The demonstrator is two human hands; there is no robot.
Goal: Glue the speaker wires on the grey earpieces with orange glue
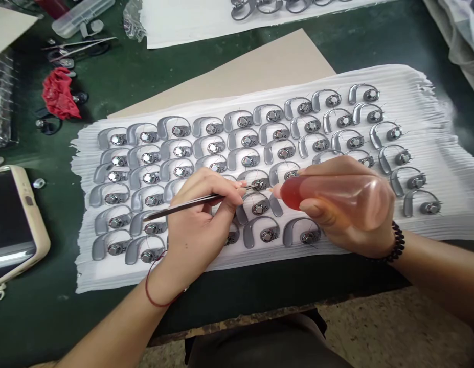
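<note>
My left hand [202, 214] is closed around a pair of thin tweezers [183, 205], whose tip reaches a small round metal part [258, 185] on one grey curved ear-hook piece. In my right hand [347, 204] is a squeeze bottle [336, 197] of reddish liquid, tilted with its nozzle pointing left, close to the same piece. Several such ear-hook pieces [179, 128] lie in rows on a white ribbed foam sheet [424, 112], each with a round metal part and thin wires. Both hands cover some of the pieces in the middle.
A phone [14, 220] lies at the left edge of the dark green table [198, 66]. Farther back are a red crumpled cloth [60, 94], another pair of tweezers [83, 48], a clear plastic box [81, 15] and beige card [237, 71]. A second white sheet [183, 23] holds more pieces.
</note>
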